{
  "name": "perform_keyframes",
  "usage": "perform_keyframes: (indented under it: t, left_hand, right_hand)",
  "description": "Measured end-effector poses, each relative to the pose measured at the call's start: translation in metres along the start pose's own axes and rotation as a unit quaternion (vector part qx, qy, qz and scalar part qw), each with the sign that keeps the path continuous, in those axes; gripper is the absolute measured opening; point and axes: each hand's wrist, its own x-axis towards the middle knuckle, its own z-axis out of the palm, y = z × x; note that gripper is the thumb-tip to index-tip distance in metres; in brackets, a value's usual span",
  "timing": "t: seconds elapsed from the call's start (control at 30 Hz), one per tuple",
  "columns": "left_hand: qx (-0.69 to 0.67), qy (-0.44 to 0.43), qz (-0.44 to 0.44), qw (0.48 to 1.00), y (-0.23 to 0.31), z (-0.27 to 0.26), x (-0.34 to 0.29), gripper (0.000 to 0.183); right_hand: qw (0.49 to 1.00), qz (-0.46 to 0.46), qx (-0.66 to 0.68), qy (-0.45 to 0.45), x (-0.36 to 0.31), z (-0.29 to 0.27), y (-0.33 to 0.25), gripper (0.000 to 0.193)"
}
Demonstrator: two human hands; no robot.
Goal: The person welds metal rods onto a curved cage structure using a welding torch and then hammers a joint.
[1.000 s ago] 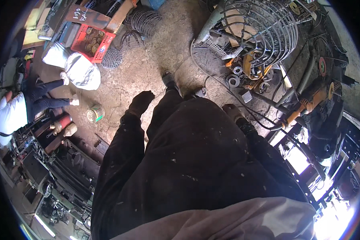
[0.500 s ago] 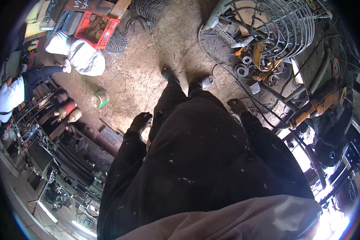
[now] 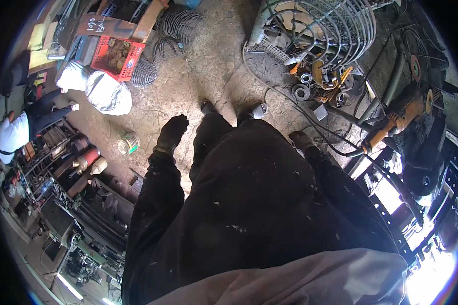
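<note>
My left hand (image 3: 172, 133), dark and perhaps gloved, hangs out in front of my left hip above the floor. Its fingers point forward, look slightly apart, and nothing shows in them. To its left a round tin (image 3: 129, 144) with a green band stands on the floor. Close against my right side hangs my right hand (image 3: 301, 139); its fingers are too dark and foreshortened to read, and no held thing shows. Nearest to it on the floor runs a dark cable (image 3: 276, 80), beyond which lie metal rings (image 3: 301, 92) and a small square metal block (image 3: 320, 112).
A round wire frame (image 3: 336, 35) stands ahead right. An orange angle grinder (image 3: 398, 122) lies at the right. Ahead left are a red crate (image 3: 118, 57) of round pieces, a white sack (image 3: 108, 93) and wire coils (image 3: 180, 26). Another person (image 3: 14, 133) is at the far left beside metal racks.
My left hand has swung forward and a little left, away from my body. The surroundings have shifted slightly in view, and the other person's leg has moved.
</note>
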Motion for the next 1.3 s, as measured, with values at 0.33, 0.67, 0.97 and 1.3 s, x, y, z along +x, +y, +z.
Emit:
perform_keyframes:
  t: [0.33, 0.67, 0.97, 1.3]
  left_hand:
    - [-0.289, -0.019, -0.453, 0.843, 0.015, -0.005, -0.082, 0.035]
    - [-0.051, -0.231, -0.175, 0.956, -0.089, -0.049, -0.045, 0.030]
    - [-0.322, -0.128, -0.134, 0.928, -0.055, -0.183, 0.262, 0.037]
    - [0.288, -0.252, 0.390, 0.837, -0.149, -0.219, 0.292, 0.011]
  right_hand:
    - [0.998, -0.014, 0.001, 0.063, 0.004, 0.005, 0.002, 0.039]
    - [0.985, -0.004, 0.133, 0.106, -0.037, 0.036, -0.089, 0.043]
    - [0.917, 0.247, 0.280, 0.137, -0.099, 0.059, -0.169, 0.032]
    - [0.765, 0.162, 0.566, 0.259, -0.101, 0.108, -0.222, 0.032]
